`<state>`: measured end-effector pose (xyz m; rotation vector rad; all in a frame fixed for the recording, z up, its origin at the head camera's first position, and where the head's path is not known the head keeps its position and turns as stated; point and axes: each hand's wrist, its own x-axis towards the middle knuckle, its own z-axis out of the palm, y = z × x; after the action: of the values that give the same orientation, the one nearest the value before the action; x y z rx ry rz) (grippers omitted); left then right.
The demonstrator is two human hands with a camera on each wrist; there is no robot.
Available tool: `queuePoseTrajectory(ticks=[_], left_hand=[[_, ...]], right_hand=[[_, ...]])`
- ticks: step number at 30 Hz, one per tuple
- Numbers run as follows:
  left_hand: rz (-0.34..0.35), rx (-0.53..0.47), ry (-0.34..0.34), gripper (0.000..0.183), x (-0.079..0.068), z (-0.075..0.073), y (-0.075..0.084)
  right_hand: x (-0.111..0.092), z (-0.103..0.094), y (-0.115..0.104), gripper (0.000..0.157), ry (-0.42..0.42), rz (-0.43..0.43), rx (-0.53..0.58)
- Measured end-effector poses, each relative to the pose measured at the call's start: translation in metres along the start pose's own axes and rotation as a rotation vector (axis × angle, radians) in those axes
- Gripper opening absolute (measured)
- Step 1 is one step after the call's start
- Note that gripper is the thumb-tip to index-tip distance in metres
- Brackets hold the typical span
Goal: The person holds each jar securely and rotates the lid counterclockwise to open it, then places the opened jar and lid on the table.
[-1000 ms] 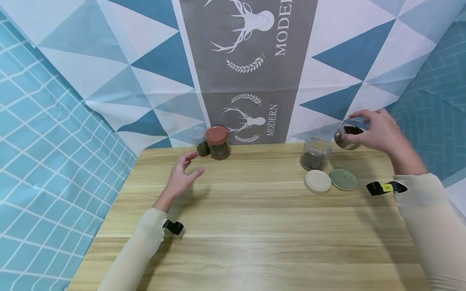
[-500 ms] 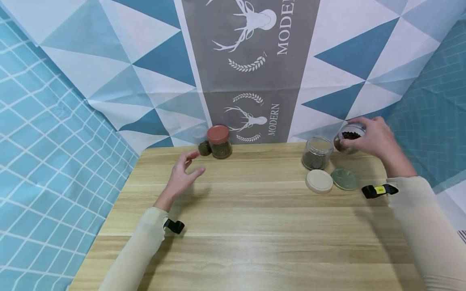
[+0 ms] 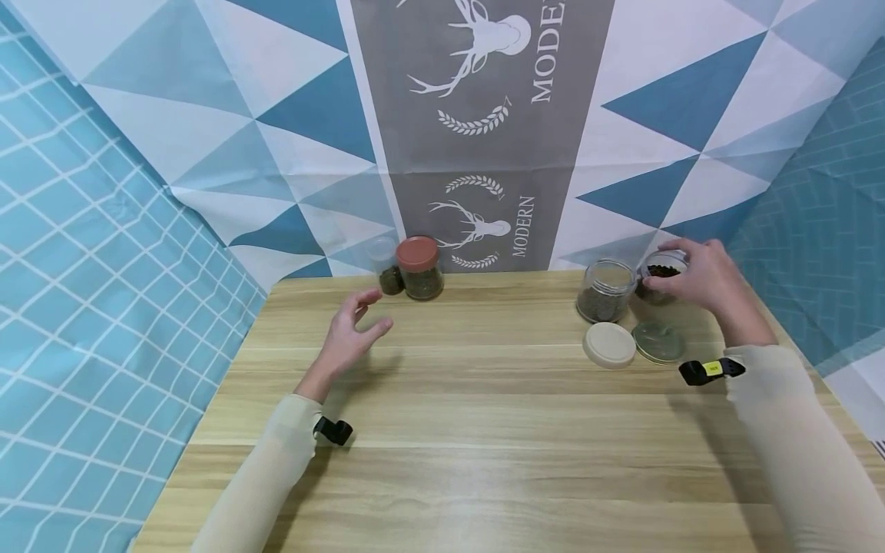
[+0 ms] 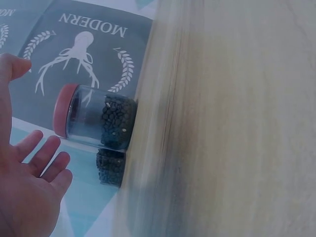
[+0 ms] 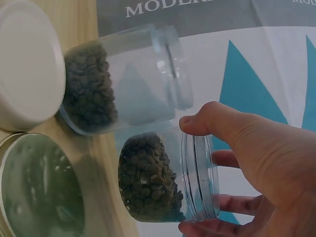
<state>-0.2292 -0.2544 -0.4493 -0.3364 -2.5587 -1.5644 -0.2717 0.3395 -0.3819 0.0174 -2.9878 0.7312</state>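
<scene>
My right hand (image 3: pixel 708 278) grips a lidless clear jar (image 5: pixel 148 185) by its threaded neck, thumb on one side and fingers on the other. Dark brown pellets lie sloped inside it. Close beside stands another lidless clear jar (image 3: pixel 604 296), partly filled with dark pellets. In front of the two jars lie a cream lid (image 3: pixel 609 345) and a green lid (image 3: pixel 659 342). My left hand (image 3: pixel 346 338) holds nothing, its fingers loosely bent. Just beyond it stand a red-lidded jar (image 3: pixel 419 269) and a smaller clear container (image 3: pixel 389 270), both with dark contents at the bottom.
The wooden table (image 3: pixel 470 461) meets a patterned wall cloth (image 3: pixel 477 153) at the back. Blue tiled-pattern sheets (image 3: pixel 104 307) hang at the left and right sides. The jars stand along the table's back edge.
My right hand has brought the lidless jar down and slightly left, closer beside the other open jar and the tabletop. My left hand has stayed in place.
</scene>
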Motion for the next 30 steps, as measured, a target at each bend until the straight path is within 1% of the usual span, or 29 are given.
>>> queuePoseTrajectory(ticks=[6, 13, 26, 30], left_hand=[[0.001, 0.009, -0.002, 0.069, 0.000, 0.001, -0.001], [-0.004, 0.013, -0.003, 0.070, -0.001, 0.001, 0.000], [-0.009, 0.014, -0.007, 0.070, -0.002, 0.002, 0.002], [-0.008, 0.014, -0.007, 0.070, -0.001, 0.003, 0.002]], right_hand=[[0.000, 0.011, 0.005, 0.077, -0.001, -0.015, 0.014], [-0.001, 0.016, 0.005, 0.077, -0.034, -0.017, 0.026], [0.002, 0.027, 0.009, 0.079, -0.048, -0.018, -0.021], [0.003, 0.027, 0.011, 0.080, -0.088, -0.022, -0.030]])
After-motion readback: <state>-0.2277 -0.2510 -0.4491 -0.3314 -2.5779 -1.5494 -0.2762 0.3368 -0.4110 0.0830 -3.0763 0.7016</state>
